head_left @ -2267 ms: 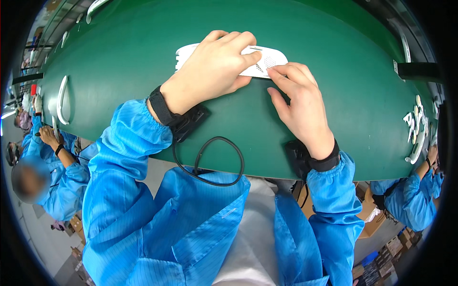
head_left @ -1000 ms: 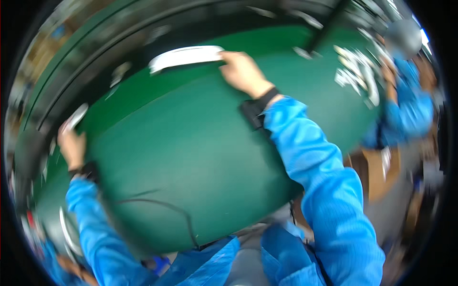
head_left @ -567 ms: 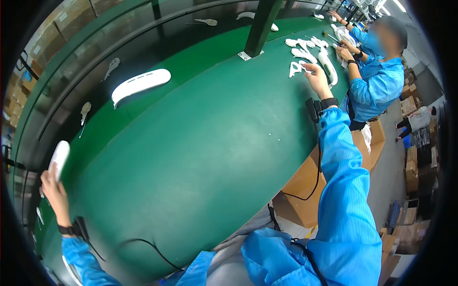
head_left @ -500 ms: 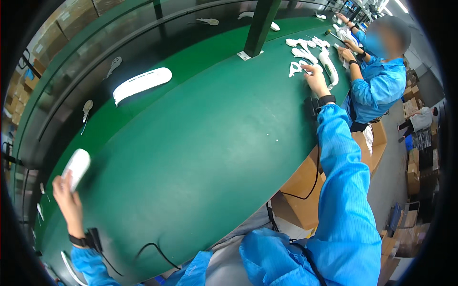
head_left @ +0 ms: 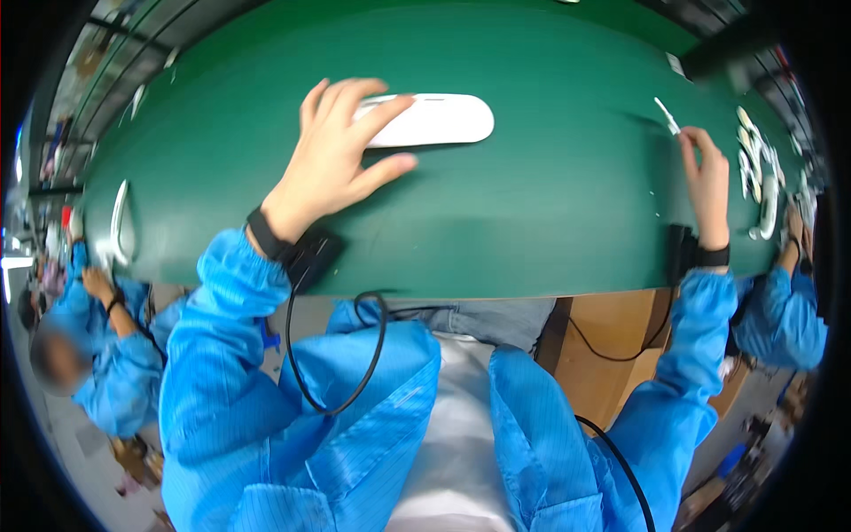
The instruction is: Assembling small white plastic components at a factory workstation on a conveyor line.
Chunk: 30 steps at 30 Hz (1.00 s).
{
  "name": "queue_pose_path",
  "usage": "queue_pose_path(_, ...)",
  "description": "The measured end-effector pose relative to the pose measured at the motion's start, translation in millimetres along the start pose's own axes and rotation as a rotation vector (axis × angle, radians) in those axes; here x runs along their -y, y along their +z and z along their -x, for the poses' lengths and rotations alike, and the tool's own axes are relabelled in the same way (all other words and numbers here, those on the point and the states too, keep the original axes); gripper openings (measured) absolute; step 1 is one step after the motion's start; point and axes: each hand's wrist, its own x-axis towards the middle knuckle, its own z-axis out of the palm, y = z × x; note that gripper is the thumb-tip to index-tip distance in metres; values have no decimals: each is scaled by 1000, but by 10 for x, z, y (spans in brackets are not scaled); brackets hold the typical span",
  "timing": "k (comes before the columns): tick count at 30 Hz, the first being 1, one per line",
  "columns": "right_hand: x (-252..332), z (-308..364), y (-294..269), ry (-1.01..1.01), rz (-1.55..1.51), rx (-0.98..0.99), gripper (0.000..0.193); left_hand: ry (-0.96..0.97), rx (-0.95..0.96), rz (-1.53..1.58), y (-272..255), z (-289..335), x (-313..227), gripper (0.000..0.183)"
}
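A long white plastic shell (head_left: 443, 120) with a rounded right end and a slot along its upper edge lies on the green table. Over its left end is my left hand (head_left: 330, 164), fingers spread and thumb apart; whether the fingertips touch the shell I cannot tell. Off to the right, my right hand (head_left: 707, 182) pinches a thin white plastic part (head_left: 665, 115) between thumb and fingertips, raised a little above the tabletop. This part's exact kind is too small to make out.
Several white curved parts (head_left: 753, 155) are piled at the right end, beside a long white piece (head_left: 768, 208). Another curved white piece (head_left: 119, 222) lies at the left. A dark post (head_left: 731, 49) stands far right. Co-workers sit on both sides. A black cable (head_left: 377, 355) hangs from my left wrist.
My view has swung toward the table's front edge. My left hand has brought the white shell inward and its fingers have spread. My right hand has left the pile with a thin white part.
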Motion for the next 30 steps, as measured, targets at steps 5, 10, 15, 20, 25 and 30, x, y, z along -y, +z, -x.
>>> queue_pose_path(5, 1428, 50, 554, -643, -92, -100, 17, -6, -190, 89, -176, -73, -99, 46)
queue_pose_path(10, 2111, 15, 784, -772, -112, -195, 15, 26, -281, 171, -73, -144, -331, 34)
queue_pose_path(15, 2265, 45, 896, -697, -82, -129, 13, 89, -235, 18, 72, -287, -209, 17)
queue_pose_path(20, 2243, 78, 956, -510, -205, 189, 30, 142, -175, -96, 104, -377, -86, 12)
queue_pose_path(25, 2287, 134, 1000, -495, -202, 165, 32, 68, -150, 26, 154, -350, -52, 15)
queue_pose_path(30, 2335, 123, 942, -461, -161, 204, 38, 14, -147, 171, 192, -345, -15, 19)
